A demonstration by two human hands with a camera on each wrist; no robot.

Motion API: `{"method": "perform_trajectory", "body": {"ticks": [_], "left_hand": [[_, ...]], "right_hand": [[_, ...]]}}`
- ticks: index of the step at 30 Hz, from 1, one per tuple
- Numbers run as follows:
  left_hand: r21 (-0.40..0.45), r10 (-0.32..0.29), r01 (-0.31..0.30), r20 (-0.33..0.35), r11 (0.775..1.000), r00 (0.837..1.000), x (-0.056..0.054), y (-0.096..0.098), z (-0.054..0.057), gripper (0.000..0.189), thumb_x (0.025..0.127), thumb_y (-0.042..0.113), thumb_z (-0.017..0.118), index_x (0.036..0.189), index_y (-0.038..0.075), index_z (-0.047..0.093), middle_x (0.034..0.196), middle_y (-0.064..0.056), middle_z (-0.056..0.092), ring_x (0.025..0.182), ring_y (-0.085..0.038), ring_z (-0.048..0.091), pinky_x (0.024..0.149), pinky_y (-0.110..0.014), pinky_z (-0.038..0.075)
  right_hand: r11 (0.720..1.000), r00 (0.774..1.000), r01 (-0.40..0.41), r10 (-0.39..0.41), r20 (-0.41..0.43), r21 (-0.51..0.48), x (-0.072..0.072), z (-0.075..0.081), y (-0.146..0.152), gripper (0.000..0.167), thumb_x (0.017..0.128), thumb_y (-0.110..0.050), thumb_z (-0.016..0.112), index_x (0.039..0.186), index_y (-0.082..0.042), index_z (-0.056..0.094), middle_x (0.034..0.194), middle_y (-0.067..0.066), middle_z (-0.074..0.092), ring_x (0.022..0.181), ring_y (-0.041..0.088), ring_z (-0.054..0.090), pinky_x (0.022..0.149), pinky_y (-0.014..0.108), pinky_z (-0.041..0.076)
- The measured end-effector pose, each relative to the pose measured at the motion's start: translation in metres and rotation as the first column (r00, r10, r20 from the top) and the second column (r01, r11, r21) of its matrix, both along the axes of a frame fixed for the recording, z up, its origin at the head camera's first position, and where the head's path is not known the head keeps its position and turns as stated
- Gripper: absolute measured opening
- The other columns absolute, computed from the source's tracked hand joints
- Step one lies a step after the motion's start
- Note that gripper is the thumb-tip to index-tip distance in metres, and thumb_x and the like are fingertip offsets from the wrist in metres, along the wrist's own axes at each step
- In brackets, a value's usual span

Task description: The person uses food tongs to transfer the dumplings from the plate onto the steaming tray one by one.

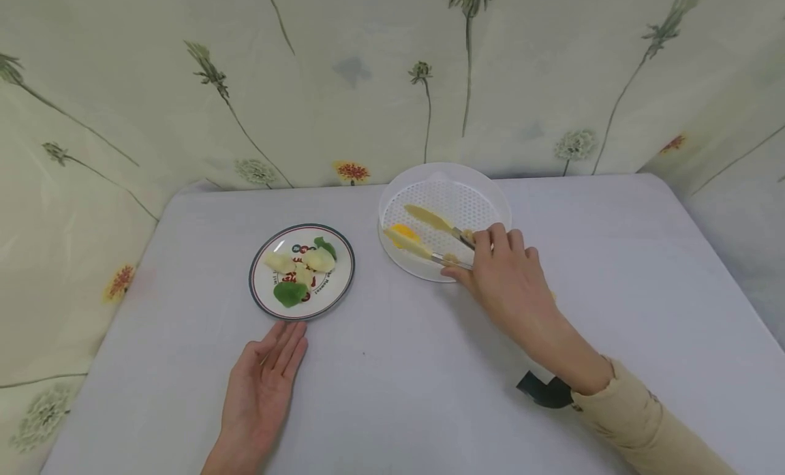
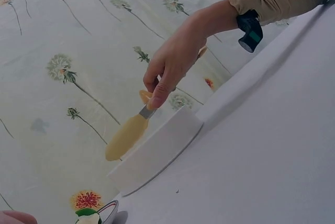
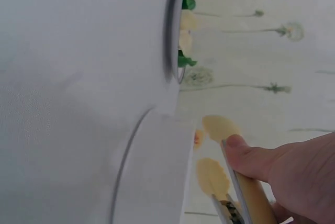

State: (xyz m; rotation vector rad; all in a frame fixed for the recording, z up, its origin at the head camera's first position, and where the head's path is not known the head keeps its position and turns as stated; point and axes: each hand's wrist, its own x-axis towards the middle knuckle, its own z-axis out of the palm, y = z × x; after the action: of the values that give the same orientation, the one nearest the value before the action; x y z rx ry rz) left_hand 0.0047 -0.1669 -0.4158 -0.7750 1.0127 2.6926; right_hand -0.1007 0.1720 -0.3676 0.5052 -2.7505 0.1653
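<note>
Head view, right hand [image 1: 512, 287] gripping tongs [image 1: 438, 223], 2 pale-yellow tips [image 1: 409, 245] spread, left hand [image 1: 264, 383] outstretched

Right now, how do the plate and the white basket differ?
The plate is shallow with a dark-banded rim; the basket is deeper, plain white, perforated. The plate looks smaller than the basket. The plate bears pale pieces and green pieces, while a yellow piece shows in the basket. Both are round and rest on the table.
</note>
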Motion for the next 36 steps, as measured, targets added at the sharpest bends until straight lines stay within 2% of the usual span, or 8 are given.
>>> {"method": "perform_trajectory", "body": {"ticks": [10,16,19,24,36], "left_hand": [[0.001,0.002,-0.002,0.001,1.0,1.0,0.0,0.0,0.0,0.069,0.113,0.02,0.035,0.174,0.01,0.005,0.183,-0.008,0.011,0.167,-0.018,0.029,0.137,-0.025,0.034],[0.001,-0.004,0.004,-0.002,1.0,1.0,0.0,0.0,0.001,0.069,0.113,0.02,0.034,0.174,0.01,0.005,0.183,-0.008,0.011,0.167,-0.018,0.028,0.137,-0.024,0.034],[-0.002,-0.008,0.008,-0.002,1.0,1.0,0.0,0.0,0.001,0.069,0.113,0.02,0.033,0.174,0.01,0.004,0.183,-0.009,0.01,0.167,-0.018,0.027,0.137,-0.024,0.034],[-0.016,-0.012,0.012,0.0,1.0,1.0,0.0,0.001,0.002,0.069,0.113,0.02,0.034,0.174,0.01,0.004,0.183,-0.009,0.01,0.167,-0.018,0.027,0.137,-0.025,0.034],[-0.022,-0.006,0.006,0.009,1.0,1.0,0.0,0.001,0.001,0.069,0.113,0.021,0.036,0.174,0.011,0.005,0.183,-0.008,0.01,0.166,-0.018,0.029,0.137,-0.025,0.034]], "right_hand": [[0.998,0.998,-0.045,0.043,0.039,0.033,0.008,0.005,-0.018,0.073,0.089,-0.051,0.084,0.125,0.008,0.061,0.11,0.021,0.059,0.094,0.039,0.055,0.06,0.042,0.047],[0.992,0.995,-0.092,0.088,0.042,0.087,0.016,0.001,-0.037,0.072,0.089,-0.058,0.081,0.118,0.005,0.063,0.103,0.017,0.059,0.086,0.032,0.052,0.059,0.039,0.047],[0.99,0.992,-0.098,0.089,0.092,0.099,0.019,0.001,-0.045,0.07,0.09,-0.06,0.079,0.116,0.003,0.061,0.103,0.014,0.057,0.086,0.029,0.049,0.061,0.037,0.046],[0.989,0.982,-0.106,0.088,0.169,0.101,0.021,-0.001,-0.057,0.07,0.092,-0.061,0.077,0.12,0.001,0.061,0.105,0.011,0.056,0.091,0.028,0.05,0.064,0.036,0.047],[0.977,0.969,-0.18,0.157,0.189,0.111,0.023,-0.006,-0.083,0.063,0.095,-0.061,0.073,0.114,-0.002,0.062,0.097,0.008,0.052,0.084,0.024,0.045,0.062,0.032,0.043]]}}
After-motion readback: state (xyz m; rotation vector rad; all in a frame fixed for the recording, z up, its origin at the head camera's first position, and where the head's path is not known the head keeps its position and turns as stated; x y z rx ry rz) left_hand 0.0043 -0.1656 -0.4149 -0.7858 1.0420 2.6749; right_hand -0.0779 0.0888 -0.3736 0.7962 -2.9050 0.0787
